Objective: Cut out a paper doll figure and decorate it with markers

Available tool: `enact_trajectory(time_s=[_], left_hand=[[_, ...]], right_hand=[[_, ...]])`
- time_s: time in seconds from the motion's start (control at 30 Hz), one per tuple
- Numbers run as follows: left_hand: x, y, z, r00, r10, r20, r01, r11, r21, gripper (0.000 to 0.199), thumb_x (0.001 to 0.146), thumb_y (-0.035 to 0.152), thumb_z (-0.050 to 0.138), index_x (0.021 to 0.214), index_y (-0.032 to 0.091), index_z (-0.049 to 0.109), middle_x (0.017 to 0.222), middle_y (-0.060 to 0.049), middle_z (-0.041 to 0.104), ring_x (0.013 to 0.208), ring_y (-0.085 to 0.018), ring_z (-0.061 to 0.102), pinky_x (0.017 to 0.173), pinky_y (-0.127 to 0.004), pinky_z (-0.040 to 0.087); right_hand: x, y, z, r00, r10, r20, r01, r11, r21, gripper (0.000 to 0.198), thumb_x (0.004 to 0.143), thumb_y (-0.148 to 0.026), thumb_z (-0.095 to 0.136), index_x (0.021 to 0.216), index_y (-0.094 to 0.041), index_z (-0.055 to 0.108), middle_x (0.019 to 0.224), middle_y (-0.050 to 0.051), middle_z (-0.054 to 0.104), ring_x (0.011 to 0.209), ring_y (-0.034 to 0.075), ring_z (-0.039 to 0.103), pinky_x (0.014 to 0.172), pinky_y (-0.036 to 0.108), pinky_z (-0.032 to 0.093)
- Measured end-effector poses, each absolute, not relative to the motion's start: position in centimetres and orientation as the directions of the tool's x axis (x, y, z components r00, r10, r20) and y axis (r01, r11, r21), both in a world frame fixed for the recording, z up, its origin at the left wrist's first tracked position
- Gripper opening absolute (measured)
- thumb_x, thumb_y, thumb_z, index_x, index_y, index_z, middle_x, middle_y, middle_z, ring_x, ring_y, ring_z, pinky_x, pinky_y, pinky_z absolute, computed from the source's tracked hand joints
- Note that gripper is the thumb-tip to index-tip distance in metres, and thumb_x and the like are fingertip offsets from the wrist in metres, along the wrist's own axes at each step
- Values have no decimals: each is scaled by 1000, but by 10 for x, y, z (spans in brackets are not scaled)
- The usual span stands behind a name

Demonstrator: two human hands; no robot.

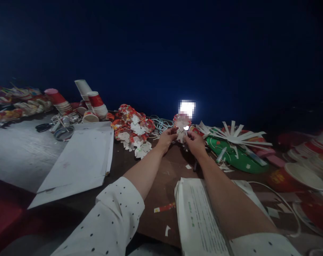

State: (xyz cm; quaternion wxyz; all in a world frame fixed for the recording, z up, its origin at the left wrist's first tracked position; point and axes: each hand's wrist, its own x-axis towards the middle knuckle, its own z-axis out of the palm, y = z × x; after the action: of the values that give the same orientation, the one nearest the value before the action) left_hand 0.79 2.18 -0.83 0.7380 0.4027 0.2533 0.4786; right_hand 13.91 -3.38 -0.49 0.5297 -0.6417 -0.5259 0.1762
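Observation:
Between my two hands, above the brown table (161, 177), is a small paper cut-out figure (181, 134) with a red-edged round top and a white lower part. My left hand (166, 139) pinches its left side. On its right side the fingers of my right hand (195, 143) are closed on it too. A blurred bright patch hides part of what lies behind its top. Left of my hands lies a heap of similar red and white paper cut-outs (136, 124).
Stacked paper cups (96, 103) stand at the back left, behind white boards (78, 156). At right are a green round piece (238, 160) with white paper strips (234, 134) and more red cups (297, 176). A printed paper bundle (195, 213) lies under my right forearm.

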Motion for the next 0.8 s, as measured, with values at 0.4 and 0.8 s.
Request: enact_trajectory(time_s=[0.4,0.8], left_hand=[[9,18,-4,435,894,-108,-563,364,742,37,49,13,81,77,15,58,64,4,62,58,-9,57,59,-22,43],[11,20,-6,426,903,-59,-635,345,691,40,50,17,83,84,11,63,74,-4,70,69,-15,65,74,-30,49]], right_hand=[[138,-34,-7,317,875,367,532,156,-832,32,73,-40,58,90,-17,71,81,5,72,71,19,62,69,32,50],[131,-38,-4,259,879,401,579,191,-793,31,75,-41,57,89,-17,71,77,4,72,70,20,62,68,31,48]])
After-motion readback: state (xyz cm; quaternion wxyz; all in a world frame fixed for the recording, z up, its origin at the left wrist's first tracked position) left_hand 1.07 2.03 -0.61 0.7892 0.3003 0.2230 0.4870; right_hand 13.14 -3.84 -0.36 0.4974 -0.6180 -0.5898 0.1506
